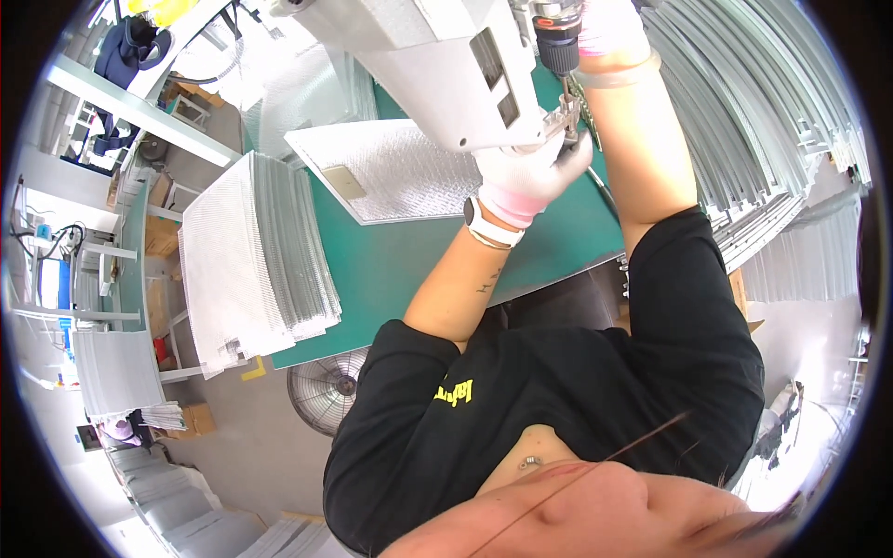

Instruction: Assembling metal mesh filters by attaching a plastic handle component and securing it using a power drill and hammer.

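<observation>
My left hand (526, 181), in a white glove with a pink cuff, is closed with thumb and fingers around a small metal bracket (561, 124). That bracket sits at the lower end of a large white housing (433, 74), which hangs over the table. A power drill (558, 48) points down at the bracket, its bit close above my left fingertips. At the upper edge, my right hand (611, 33), also gloved, is beside the drill and appears wrapped round it; its fingers are partly cut off. A silvery mesh panel (409, 172) with a pale frame lies left of my left hand.
A green tabletop (372, 270) lies beneath. On its left stands a thick stack of mesh panels (270, 251). Long metal strips (763, 112) crowd the right side. A floor fan (327, 386) stands below the table's near left edge.
</observation>
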`<action>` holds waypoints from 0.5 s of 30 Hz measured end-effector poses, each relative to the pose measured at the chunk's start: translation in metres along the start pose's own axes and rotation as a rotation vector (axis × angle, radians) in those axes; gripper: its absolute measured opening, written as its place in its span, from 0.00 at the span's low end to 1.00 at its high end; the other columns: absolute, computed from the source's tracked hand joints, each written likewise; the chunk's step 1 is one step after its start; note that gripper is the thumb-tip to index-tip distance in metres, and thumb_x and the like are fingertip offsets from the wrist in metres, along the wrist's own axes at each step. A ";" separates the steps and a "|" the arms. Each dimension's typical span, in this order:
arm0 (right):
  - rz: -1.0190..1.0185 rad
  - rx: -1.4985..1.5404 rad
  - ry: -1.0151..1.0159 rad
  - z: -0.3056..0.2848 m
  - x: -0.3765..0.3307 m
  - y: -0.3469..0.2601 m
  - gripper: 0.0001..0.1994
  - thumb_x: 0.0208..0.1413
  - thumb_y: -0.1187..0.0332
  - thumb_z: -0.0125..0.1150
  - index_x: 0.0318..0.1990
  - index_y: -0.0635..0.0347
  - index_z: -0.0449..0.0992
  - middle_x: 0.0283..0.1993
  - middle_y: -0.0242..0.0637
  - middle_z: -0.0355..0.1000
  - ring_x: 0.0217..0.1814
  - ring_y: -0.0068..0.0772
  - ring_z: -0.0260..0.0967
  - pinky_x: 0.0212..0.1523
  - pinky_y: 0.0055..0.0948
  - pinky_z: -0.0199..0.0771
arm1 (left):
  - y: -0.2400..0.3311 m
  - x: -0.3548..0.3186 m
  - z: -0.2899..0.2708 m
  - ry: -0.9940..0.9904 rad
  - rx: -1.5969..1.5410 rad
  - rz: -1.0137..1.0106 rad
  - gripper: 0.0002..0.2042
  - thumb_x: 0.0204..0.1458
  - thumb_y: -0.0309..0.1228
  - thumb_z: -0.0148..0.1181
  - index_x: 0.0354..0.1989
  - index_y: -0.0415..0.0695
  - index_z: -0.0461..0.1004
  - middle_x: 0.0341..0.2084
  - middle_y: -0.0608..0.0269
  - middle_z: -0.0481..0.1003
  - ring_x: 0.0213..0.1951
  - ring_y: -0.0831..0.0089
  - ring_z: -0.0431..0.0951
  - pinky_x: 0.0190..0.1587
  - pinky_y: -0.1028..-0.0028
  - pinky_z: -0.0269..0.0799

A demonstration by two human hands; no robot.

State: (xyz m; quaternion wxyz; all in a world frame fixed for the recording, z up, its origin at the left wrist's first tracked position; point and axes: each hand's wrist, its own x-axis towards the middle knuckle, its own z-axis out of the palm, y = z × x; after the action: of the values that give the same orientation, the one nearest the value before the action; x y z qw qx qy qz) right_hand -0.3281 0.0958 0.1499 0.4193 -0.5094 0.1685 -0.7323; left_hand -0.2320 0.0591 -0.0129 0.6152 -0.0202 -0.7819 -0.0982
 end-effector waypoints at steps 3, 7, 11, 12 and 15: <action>0.009 0.186 -0.071 -0.004 -0.005 0.003 0.22 0.66 0.55 0.54 0.59 0.63 0.70 0.27 0.32 0.69 0.18 0.21 0.62 0.20 0.18 0.62 | 0.001 0.003 -0.003 -0.054 -0.099 0.017 0.06 0.40 0.31 0.70 0.25 0.50 0.77 0.18 0.70 0.72 0.21 0.68 0.72 0.28 0.69 0.66; -0.074 0.209 0.083 0.003 -0.008 0.010 0.21 0.66 0.57 0.55 0.58 0.63 0.71 0.30 0.33 0.72 0.23 0.23 0.66 0.25 0.20 0.67 | -0.001 -0.005 -0.001 -0.065 -0.099 0.106 0.06 0.42 0.31 0.70 0.27 0.48 0.77 0.17 0.68 0.73 0.21 0.67 0.72 0.27 0.68 0.66; -0.176 0.232 0.290 0.017 -0.008 0.019 0.19 0.65 0.59 0.56 0.56 0.62 0.74 0.34 0.35 0.77 0.30 0.26 0.73 0.31 0.22 0.73 | -0.011 -0.015 0.000 -0.180 -0.248 0.040 0.07 0.45 0.33 0.70 0.27 0.46 0.77 0.17 0.67 0.73 0.20 0.66 0.73 0.25 0.66 0.66; -0.201 0.237 0.340 0.019 -0.008 0.020 0.18 0.64 0.59 0.56 0.55 0.62 0.74 0.35 0.35 0.78 0.32 0.27 0.75 0.32 0.23 0.74 | -0.009 -0.017 -0.001 -0.180 -0.241 0.040 0.07 0.45 0.33 0.70 0.27 0.46 0.77 0.17 0.67 0.73 0.20 0.66 0.73 0.25 0.66 0.66; -0.411 -0.046 0.232 -0.069 -0.022 0.022 0.14 0.59 0.66 0.60 0.50 0.62 0.78 0.44 0.39 0.81 0.45 0.32 0.79 0.45 0.31 0.79 | 0.013 -0.003 -0.008 -0.244 0.001 -0.074 0.09 0.49 0.36 0.69 0.29 0.45 0.78 0.17 0.66 0.72 0.21 0.67 0.74 0.26 0.65 0.66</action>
State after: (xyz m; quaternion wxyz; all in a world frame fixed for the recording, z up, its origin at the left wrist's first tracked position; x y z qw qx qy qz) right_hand -0.3767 0.0880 0.0923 0.2274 -0.4550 0.1248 -0.8519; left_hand -0.2220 0.0703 -0.0128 0.5113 -0.0028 -0.8513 -0.1175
